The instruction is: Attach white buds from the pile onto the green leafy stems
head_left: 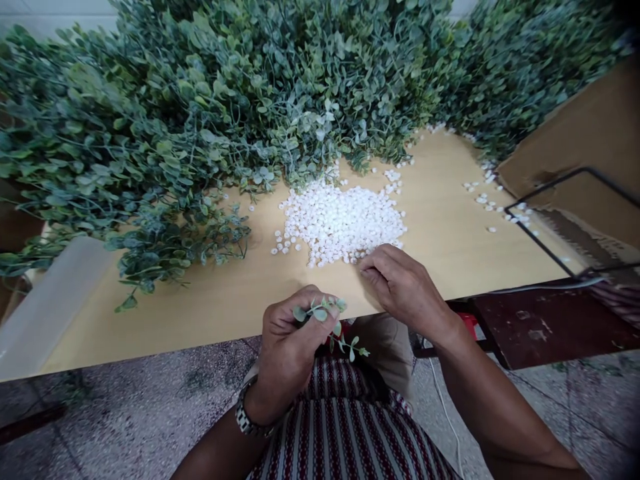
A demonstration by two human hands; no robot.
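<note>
My left hand [290, 340] is closed around a small artificial green sprig [327, 320], held over the near edge of the wooden table [200, 307]. My right hand [400, 283] rests on the table with its fingertips pinched at the near edge of a heap of small white plastic pieces [343, 223]. Whether a piece is between those fingers is hidden. A metal wristwatch sits on my left wrist.
A big mound of artificial leafy sprigs [225, 113] covers the back and left of the table. Loose white pieces [493, 200] lie scattered at the right. A cardboard box [585, 153] with a black wire frame [560, 220] stands at the right, and a dark red bench [545, 327] below it.
</note>
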